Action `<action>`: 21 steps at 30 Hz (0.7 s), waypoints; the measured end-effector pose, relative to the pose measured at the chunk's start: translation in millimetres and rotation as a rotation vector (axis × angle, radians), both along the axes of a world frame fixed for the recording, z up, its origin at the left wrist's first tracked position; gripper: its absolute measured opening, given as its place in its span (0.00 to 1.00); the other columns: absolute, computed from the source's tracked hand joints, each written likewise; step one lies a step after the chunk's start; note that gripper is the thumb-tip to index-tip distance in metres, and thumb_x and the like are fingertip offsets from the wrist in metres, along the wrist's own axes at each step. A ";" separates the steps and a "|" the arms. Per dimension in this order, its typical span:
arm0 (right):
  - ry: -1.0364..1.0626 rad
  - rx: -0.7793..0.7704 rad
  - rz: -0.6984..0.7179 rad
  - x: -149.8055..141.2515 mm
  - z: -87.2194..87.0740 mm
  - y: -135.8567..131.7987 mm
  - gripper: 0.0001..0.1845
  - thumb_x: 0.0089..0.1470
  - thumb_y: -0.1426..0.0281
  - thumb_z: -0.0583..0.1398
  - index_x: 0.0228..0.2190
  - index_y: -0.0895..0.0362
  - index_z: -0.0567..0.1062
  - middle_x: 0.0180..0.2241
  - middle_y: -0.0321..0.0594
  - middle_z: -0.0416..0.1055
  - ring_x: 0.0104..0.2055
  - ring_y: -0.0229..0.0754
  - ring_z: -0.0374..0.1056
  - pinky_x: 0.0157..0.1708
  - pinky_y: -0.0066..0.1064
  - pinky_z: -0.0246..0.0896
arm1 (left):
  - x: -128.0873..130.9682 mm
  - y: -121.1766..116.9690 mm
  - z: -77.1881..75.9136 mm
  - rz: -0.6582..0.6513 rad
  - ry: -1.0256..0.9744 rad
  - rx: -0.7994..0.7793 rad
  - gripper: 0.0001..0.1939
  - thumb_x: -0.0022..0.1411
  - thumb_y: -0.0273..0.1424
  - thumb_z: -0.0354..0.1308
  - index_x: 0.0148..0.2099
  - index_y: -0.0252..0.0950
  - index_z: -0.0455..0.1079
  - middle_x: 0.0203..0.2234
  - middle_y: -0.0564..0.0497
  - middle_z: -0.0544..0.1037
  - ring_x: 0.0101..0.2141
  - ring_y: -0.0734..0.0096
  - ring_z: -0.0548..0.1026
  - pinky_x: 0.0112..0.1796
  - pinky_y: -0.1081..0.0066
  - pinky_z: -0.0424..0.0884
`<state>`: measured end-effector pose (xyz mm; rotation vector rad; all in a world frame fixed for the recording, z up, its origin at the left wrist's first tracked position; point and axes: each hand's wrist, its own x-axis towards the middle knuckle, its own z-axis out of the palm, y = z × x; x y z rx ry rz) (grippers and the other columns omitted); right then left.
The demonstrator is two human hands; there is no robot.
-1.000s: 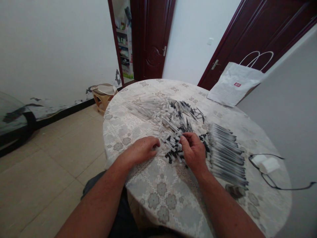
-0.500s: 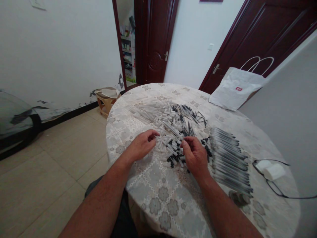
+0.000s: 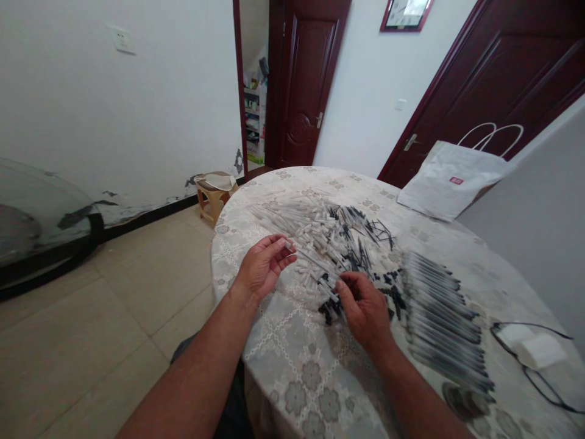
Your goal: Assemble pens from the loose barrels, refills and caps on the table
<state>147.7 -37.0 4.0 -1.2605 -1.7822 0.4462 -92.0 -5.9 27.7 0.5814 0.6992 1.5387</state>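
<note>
My left hand (image 3: 267,265) is raised over the near left edge of a pile of pen parts. Its thumb and forefinger pinch a small whitish pen cap (image 3: 289,245), while the other fingers are loosely curled. My right hand (image 3: 363,305) has thumb and fingertips pressed together at the pile's right side; whatever sits between them is too small to make out. Around the hands lie clear pen barrels (image 3: 283,213), more whitish caps (image 3: 305,275), dark refills (image 3: 363,222) and small black pieces (image 3: 393,289).
Right of my right hand lies a row of assembled-looking pens (image 3: 443,320). Beyond it are eyeglasses (image 3: 521,360), a white roll (image 3: 542,350) and a small round container (image 3: 464,399). A white paper bag (image 3: 450,180) stands at the back of the cloth-covered table (image 3: 315,378). A stool (image 3: 212,198) stands left.
My left hand has lifted off the pile and turned, showing a whitish cap between its fingertips. My right hand stays beside the black pieces. The head view has tilted up and left.
</note>
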 end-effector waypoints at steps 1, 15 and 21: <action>-0.002 0.001 0.004 -0.1 -0.3 0.1 0.10 0.61 0.61 0.60 0.40 0.53 0.76 0.29 0.37 0.78 0.28 0.42 0.74 0.30 0.31 0.67 | 0.4 0.0 0.0 -0.004 0.010 0.002 0.13 0.55 0.28 0.69 0.41 0.33 0.72 0.35 0.50 0.80 0.33 0.72 0.79 0.39 0.67 0.79; -0.217 0.238 0.046 -7.7 2.7 -2.5 0.09 0.63 0.66 0.58 0.42 0.55 0.76 0.31 0.39 0.78 0.29 0.41 0.74 0.33 0.30 0.69 | 10.9 -1.6 -2.3 -0.031 0.126 -0.009 0.14 0.57 0.30 0.68 0.44 0.33 0.71 0.40 0.42 0.83 0.39 0.64 0.82 0.40 0.66 0.79; -0.357 0.420 0.146 -9.3 -5.4 -0.3 0.12 0.65 0.72 0.56 0.48 0.59 0.75 0.40 0.47 0.80 0.42 0.45 0.76 0.45 0.34 0.70 | 15.2 0.5 -7.8 -0.009 0.147 -0.020 0.17 0.58 0.31 0.68 0.49 0.32 0.75 0.43 0.40 0.83 0.42 0.62 0.82 0.41 0.66 0.79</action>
